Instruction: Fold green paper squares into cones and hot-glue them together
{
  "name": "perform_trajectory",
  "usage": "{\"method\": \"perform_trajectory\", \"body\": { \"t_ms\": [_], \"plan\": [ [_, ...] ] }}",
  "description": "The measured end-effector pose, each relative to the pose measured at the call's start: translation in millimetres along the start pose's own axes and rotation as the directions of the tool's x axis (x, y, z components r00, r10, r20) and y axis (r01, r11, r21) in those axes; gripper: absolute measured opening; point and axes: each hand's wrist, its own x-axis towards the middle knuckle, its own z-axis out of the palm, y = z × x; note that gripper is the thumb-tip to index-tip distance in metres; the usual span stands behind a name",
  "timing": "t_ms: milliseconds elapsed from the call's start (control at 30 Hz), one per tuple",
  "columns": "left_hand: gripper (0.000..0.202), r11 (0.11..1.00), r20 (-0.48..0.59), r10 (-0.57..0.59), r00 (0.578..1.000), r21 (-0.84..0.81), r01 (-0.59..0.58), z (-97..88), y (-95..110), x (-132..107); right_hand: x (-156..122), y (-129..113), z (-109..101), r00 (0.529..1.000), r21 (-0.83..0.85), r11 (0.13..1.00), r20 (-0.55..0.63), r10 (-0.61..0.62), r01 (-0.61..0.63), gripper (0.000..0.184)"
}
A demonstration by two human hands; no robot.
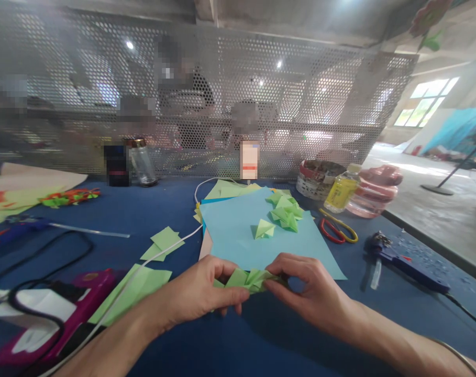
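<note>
Both hands meet at a folded piece of light green paper [248,280] above the table's near middle. My left hand [206,288] pinches its left side, thumb in front and fingers behind. At the right end, my right hand [306,285] grips it between thumb and fingertips. Just beyond lies a light blue sheet of paper [238,220]. On that sheet rest a small folded green piece [264,229] and a cluster of folded green pieces [285,210]. Green paper squares [165,242] and larger green sheets [141,285] lie to the left.
Red-and-yellow scissors [338,229] and a blue glue gun [408,266] lie right. A yellow-labelled bottle [342,189], pink jug [375,191] and round container [320,178] stand behind. A white cable [143,262] crosses the left, near a magenta device [80,303]. A perforated screen [308,104] closes the back.
</note>
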Motion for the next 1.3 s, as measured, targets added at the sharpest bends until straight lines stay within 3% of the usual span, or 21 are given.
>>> {"method": "perform_trajectory", "body": {
  "t_ms": [800, 1100, 1300],
  "plan": [
    [0.017, 1.0, -0.023, 0.003, 1.0, 0.011, -0.003, 3.5, -1.5, 2.0, -2.3, -1.3, 2.3, 0.999, -0.012, 1.0, 0.049, -0.022, 0.023, 0.017],
    [0.029, 0.983, -0.101, 0.02, 0.995, 0.184, -0.001, 6.9, 0.3, -1.5, -2.8, -3.7, 2.4, 0.996, -0.017, 0.999, 0.077, 0.043, -0.042, 0.015],
    [0.029, 0.963, -0.122, 0.01, 0.992, 0.27, 0.023, 9.8, -0.7, -2.4, -1.1, -0.2, 4.0, 0.969, -0.008, 0.98, 0.148, 0.2, -0.201, 0.007]
  ]
}}
